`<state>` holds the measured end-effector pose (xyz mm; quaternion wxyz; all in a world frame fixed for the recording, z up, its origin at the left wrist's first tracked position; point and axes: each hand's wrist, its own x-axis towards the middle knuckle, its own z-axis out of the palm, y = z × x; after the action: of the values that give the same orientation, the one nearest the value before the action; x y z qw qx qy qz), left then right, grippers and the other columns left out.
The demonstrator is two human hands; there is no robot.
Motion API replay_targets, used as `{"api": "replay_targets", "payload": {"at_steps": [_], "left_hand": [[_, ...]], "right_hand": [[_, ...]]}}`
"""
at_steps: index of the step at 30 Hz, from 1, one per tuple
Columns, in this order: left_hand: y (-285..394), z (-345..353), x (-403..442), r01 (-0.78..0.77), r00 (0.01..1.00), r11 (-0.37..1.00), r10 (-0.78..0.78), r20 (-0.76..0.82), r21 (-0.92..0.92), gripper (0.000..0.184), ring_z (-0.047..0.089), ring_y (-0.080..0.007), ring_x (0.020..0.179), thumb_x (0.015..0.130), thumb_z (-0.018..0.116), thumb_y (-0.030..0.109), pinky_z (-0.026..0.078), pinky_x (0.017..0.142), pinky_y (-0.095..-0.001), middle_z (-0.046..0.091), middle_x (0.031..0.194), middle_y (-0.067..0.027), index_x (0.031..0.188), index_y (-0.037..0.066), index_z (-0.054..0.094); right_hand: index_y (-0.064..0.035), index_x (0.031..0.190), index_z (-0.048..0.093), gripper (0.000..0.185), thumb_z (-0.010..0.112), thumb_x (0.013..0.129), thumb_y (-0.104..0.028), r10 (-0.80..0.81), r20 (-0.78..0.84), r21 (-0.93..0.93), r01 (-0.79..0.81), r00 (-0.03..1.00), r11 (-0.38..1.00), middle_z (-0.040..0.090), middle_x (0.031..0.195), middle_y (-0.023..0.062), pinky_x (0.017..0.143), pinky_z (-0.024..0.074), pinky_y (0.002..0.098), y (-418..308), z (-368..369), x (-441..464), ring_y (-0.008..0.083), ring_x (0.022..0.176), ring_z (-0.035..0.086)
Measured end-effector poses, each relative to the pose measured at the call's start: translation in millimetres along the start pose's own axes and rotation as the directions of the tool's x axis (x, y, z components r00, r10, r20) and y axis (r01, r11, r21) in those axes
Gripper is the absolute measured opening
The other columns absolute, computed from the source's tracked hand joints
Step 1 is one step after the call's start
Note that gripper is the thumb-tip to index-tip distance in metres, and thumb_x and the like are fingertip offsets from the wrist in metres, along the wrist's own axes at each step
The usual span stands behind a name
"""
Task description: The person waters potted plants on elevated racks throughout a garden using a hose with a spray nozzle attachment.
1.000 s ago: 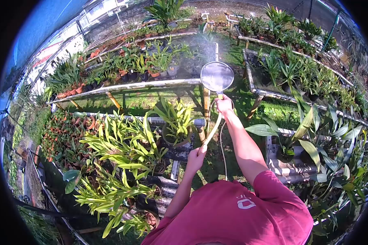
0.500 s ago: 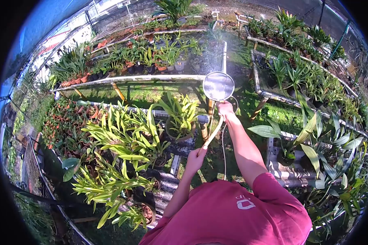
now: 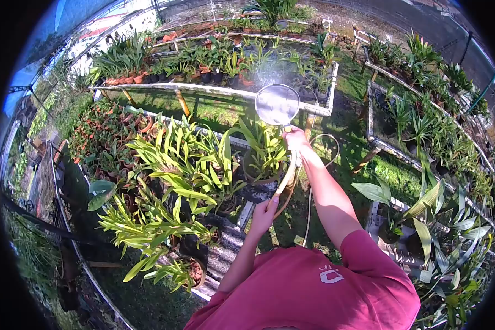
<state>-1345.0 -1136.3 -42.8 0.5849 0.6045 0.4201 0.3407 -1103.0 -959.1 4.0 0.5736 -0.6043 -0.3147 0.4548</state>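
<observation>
My right hand (image 3: 295, 138) is closed around the neck of a round, wide watering rose (image 3: 278, 104), held out at arm's length. A fine water spray (image 3: 272, 71) leaves it toward the potted plants (image 3: 231, 65) on the far bench. Lower down, my left hand (image 3: 264, 215) grips the pale yellow hose (image 3: 286, 180) that runs up to the rose. Close to both hands stands a large potted plant (image 3: 264, 148) with long green leaves, on the near bench.
A white-framed bench (image 3: 214, 91) crosses ahead. Leafy potted plants (image 3: 187, 159) crowd the left. At right stand another bench (image 3: 390, 148) and broad-leaved plants (image 3: 426, 212). A thin looped hose (image 3: 309, 217) hangs beside my right arm over the grass (image 3: 335, 192).
The view has turned left. My right hand has swung the watering rose leftward along the far bench, away from its right end, and the spray has moved with it. Both hands keep their hold.
</observation>
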Motion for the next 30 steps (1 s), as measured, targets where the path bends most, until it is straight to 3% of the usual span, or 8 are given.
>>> {"api": "replay_targets", "payload": {"at_steps": [5,7,8,9,11,18,21,30], "left_hand": [[-1.9,-12.6,-6.4,-0.016,0.997,0.996,0.010,-0.073,-0.087,0.046,0.033,-0.0032,0.058,0.102,0.053,0.039,0.027,0.050,-0.0261,0.037,0.063,0.0089,0.069,0.007,0.050],[-0.4,-14.5,-11.6,-0.006,0.995,0.993,-0.006,-0.100,-0.118,0.045,0.034,-0.0027,0.058,0.102,0.052,0.039,0.027,0.050,-0.0256,0.038,0.063,0.0091,0.070,0.007,0.050],[0.0,-16.1,-14.3,0.017,0.995,0.992,-0.029,-0.099,-0.126,0.044,0.035,-0.0025,0.058,0.103,0.051,0.040,0.028,0.050,-0.0246,0.038,0.063,0.0091,0.070,0.009,0.050],[-3.7,-17.3,-15.9,0.003,0.993,0.991,-0.018,-0.113,-0.131,0.045,0.035,-0.0025,0.058,0.103,0.051,0.040,0.028,0.050,-0.0244,0.038,0.063,0.0091,0.070,0.009,0.050],[-11.3,-19.5,-17.3,-0.025,0.990,0.990,0.005,-0.144,-0.139,0.045,0.034,-0.0026,0.058,0.103,0.050,0.040,0.028,0.050,-0.0240,0.038,0.063,0.0090,0.069,0.010,0.049],[-15.5,-20.3,-24.2,0.011,0.985,0.981,-0.044,-0.165,-0.195,0.047,0.033,-0.0026,0.057,0.103,0.048,0.042,0.027,0.050,-0.0237,0.040,0.063,0.0088,0.068,0.011,0.047],[-15.0,-17.5,-23.0,0.023,0.985,0.987,-0.049,-0.165,-0.160,0.047,0.033,-0.0025,0.057,0.103,0.048,0.042,0.027,0.050,-0.0235,0.040,0.063,0.0089,0.068,0.011,0.047],[-3.7,-3.7,3.5,-0.006,0.985,0.999,-0.001,-0.175,-0.042,0.047,0.031,-0.0038,0.059,0.103,0.051,0.041,0.025,0.051,-0.0261,0.035,0.064,0.0087,0.068,0.008,0.047]], "right_hand": [[-0.0065,0.108,0.066,0.026,0.064,0.082,-0.003,-0.023,0.135,-0.117,0.039,0.991,0.992,0.056,0.068,-0.0003,0.041,0.0356,0.0277,-25.3,48.7,-12.0,0.0094,0.047,0.046],[-0.0065,0.108,0.064,0.024,0.060,0.085,-0.004,-0.059,0.178,-0.166,0.089,0.982,0.982,0.051,0.063,-0.0025,0.038,0.0325,0.0258,-28.3,67.1,-15.5,0.0078,0.042,0.041],[-0.0048,0.115,0.060,0.030,0.061,0.085,-0.005,-0.078,0.244,-0.049,0.093,0.967,0.994,0.050,0.064,-0.0022,0.038,0.0328,0.0262,-28.8,74.7,-18.6,0.0085,0.042,0.041],[-0.0037,0.120,0.057,0.035,0.060,0.084,-0.005,-0.113,0.251,-0.152,0.154,0.961,0.976,0.050,0.065,-0.0011,0.038,0.0331,0.0269,-28.5,82.5,-17.2,0.0092,0.042,0.042],[-0.0017,0.108,0.060,0.026,0.064,0.084,-0.009,-0.114,0.243,-0.154,0.154,0.963,0.976,0.056,0.069,0.0031,0.042,0.0373,0.0300,-26.0,97.3,-16.9,0.0111,0.047,0.048],[-0.0028,0.107,0.060,0.026,0.066,0.083,-0.011,-0.025,0.354,-0.205,0.104,0.935,0.973,0.054,0.068,0.0014,0.042,0.0360,0.0286,-29.6,115.5,-24.0,0.0108,0.046,0.047],[-0.0019,0.109,0.059,0.028,0.066,0.083,-0.009,-0.030,0.351,-0.198,0.105,0.936,0.975,0.054,0.068,0.0020,0.042,0.0360,0.0290,-28.5,109.2,-23.4,0.0110,0.046,0.047],[-0.0040,0.103,0.061,0.020,0.064,0.083,-0.006,-0.085,0.004,-0.035,0.085,0.996,0.996,0.057,0.068,0.0018,0.042,0.0415,0.0301,-14.9,41.9,6.3,0.0117,0.049,0.052]]}}
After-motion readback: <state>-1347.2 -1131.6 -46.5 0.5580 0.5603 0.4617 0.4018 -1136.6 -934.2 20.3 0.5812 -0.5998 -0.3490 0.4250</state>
